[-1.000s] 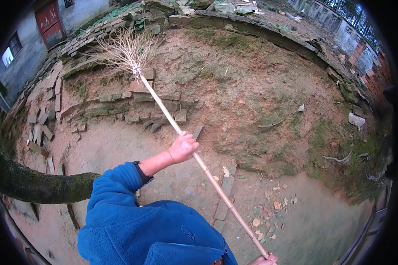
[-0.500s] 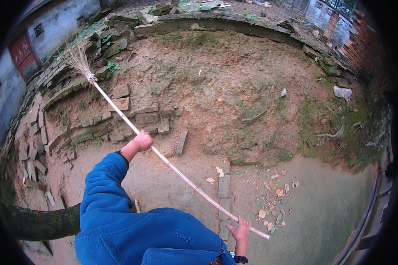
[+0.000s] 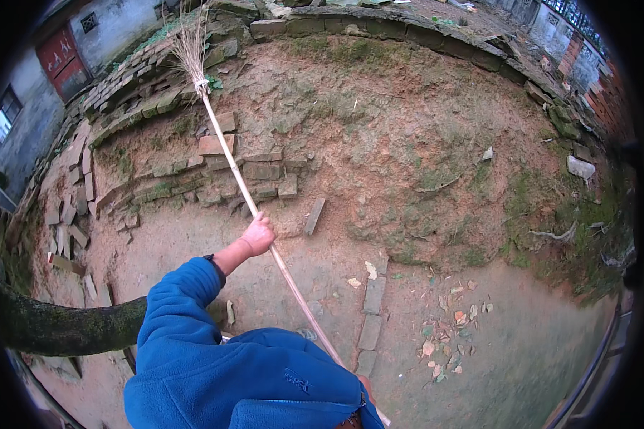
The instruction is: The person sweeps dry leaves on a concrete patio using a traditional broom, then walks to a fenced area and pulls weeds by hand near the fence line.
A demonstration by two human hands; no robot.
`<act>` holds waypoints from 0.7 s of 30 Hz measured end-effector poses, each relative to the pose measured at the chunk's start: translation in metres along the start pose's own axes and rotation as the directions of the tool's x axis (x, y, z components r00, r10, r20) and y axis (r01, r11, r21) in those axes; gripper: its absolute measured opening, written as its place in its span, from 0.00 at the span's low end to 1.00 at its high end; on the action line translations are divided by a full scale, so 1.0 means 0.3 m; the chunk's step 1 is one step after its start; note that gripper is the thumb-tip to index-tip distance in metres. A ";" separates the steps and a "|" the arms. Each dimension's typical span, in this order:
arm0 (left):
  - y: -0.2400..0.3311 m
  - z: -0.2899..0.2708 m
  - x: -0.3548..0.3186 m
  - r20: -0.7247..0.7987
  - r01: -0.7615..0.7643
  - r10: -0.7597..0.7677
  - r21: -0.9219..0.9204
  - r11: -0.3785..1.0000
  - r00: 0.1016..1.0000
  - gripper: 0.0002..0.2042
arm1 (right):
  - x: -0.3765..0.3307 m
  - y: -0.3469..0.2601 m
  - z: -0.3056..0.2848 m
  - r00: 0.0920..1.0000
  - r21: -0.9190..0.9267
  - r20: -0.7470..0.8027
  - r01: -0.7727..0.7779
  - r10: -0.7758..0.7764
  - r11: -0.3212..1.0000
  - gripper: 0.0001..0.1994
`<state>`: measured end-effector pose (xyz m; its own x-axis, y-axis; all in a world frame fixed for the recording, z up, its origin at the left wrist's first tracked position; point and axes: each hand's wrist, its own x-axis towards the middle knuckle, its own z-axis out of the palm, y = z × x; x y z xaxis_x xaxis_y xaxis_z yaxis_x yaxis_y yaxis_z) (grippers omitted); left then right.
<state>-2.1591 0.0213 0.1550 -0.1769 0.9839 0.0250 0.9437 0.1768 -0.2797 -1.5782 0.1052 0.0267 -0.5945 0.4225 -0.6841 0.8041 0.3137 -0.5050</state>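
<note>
Earthen ground (image 3: 508, 343), scattered leaves (image 3: 428, 348), a grey brick (image 3: 314, 217)

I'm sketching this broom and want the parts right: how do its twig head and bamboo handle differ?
The twig head fans into many thin, loose strands, while the bamboo handle is a single long pole. The twig head is much shorter than the bamboo handle. The left hand grips the bamboo handle; no hand touches the twig head. Both are pale tan, and they meet at a pale binding.
</note>
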 end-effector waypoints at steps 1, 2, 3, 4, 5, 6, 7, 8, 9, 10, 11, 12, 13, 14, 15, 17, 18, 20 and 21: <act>-0.007 0.029 0.023 0.074 0.033 -0.033 -0.006 0.999 0.997 0.04 | 0.029 -0.024 0.013 0.996 -0.001 0.039 0.078 -0.078 0.997 0.11; -0.004 0.058 0.048 0.182 0.098 -0.105 0.049 0.994 0.978 0.03 | 0.038 -0.043 0.023 0.999 0.126 0.024 0.032 -0.035 0.992 0.11; 0.014 0.083 0.075 0.232 0.084 -0.106 0.106 0.991 0.967 0.02 | 0.030 -0.058 0.026 1.000 0.254 0.016 -0.013 0.009 0.967 0.11; 0.050 0.099 0.101 0.220 0.015 -0.023 0.041 0.999 0.975 0.02 | 0.006 -0.074 0.032 0.998 0.381 0.018 -0.057 0.055 0.923 0.10; 0.103 0.103 0.122 0.260 -0.028 0.019 0.032 0.999 0.965 0.01 | -0.047 -0.072 0.022 0.992 0.263 -0.041 -0.103 0.118 0.959 0.11; 0.173 0.092 0.133 0.277 -0.110 0.108 -0.010 0.994 0.955 0.01 | -0.141 -0.051 0.001 0.980 0.137 -0.103 -0.158 0.172 0.978 0.11; 0.252 0.065 0.130 0.257 -0.083 0.098 -0.067 0.994 0.961 0.01 | -0.222 -0.042 -0.007 0.958 0.036 -0.145 -0.244 0.247 0.969 0.11; 0.336 0.023 0.110 0.174 -0.110 0.131 -0.124 0.986 0.976 0.01 | -0.306 -0.027 -0.012 0.935 -0.050 -0.205 -0.306 0.290 0.951 0.11; 0.419 -0.029 0.075 0.170 -0.135 0.168 -0.187 0.973 0.971 0.02 | -0.391 -0.011 -0.015 0.896 -0.062 -0.224 -0.406 0.384 0.912 0.11; 0.494 -0.087 0.030 0.081 -0.216 0.249 -0.291 0.932 0.965 0.01 | -0.451 0.004 -0.013 0.873 -0.038 -0.241 -0.446 0.425 0.894 0.11; 0.556 -0.142 -0.019 -0.015 -0.305 0.322 -0.361 0.881 0.947 0.01 | -0.514 0.026 -0.010 0.850 -0.010 -0.248 -0.482 0.465 0.876 0.11; 0.597 -0.189 -0.065 -0.084 -0.376 0.378 -0.424 0.824 0.922 0.02 | -0.554 0.042 -0.004 0.836 0.010 -0.242 -0.506 0.493 0.863 0.11; 0.614 -0.222 -0.102 -0.095 -0.347 0.339 -0.412 0.842 0.936 0.02 | -0.574 0.053 0.001 0.831 0.020 -0.239 -0.513 0.503 0.858 0.11; 0.605 -0.238 -0.129 -0.127 -0.388 0.373 -0.449 0.805 0.919 0.03 | -0.567 0.055 0.008 0.836 0.026 -0.228 -0.507 0.499 0.861 0.11; 0.570 -0.236 -0.142 -0.080 -0.296 0.291 -0.426 0.855 0.953 0.04 | -0.540 0.046 0.015 0.848 0.034 -0.215 -0.489 0.484 0.872 0.12; 0.437 -0.184 -0.137 -0.029 -0.185 0.186 -0.350 0.918 0.982 0.05 | -0.437 0.006 0.014 0.902 0.130 -0.162 -0.382 0.400 0.915 0.12; 0.354 -0.140 -0.123 -0.036 -0.138 0.133 -0.276 0.951 0.990 0.04 | -0.375 -0.028 0.010 0.935 0.051 -0.165 -0.310 0.314 0.950 0.12; 0.196 -0.042 -0.083 0.046 -0.007 0.013 -0.132 0.991 0.999 0.04 | -0.227 -0.120 0.011 0.970 0.004 -0.146 -0.193 0.192 0.981 0.12; 0.139 0.002 -0.058 0.059 0.063 -0.057 -0.099 0.993 0.997 0.03 | -0.178 -0.157 0.011 0.982 -0.012 -0.178 -0.070 0.067 0.997 0.12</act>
<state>-2.1167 0.0115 0.1424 -0.2466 0.9690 -0.0157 0.9537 0.2398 -0.1815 -1.5843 0.0651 0.0851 -0.5300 0.5869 -0.6121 0.8438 0.2937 -0.4491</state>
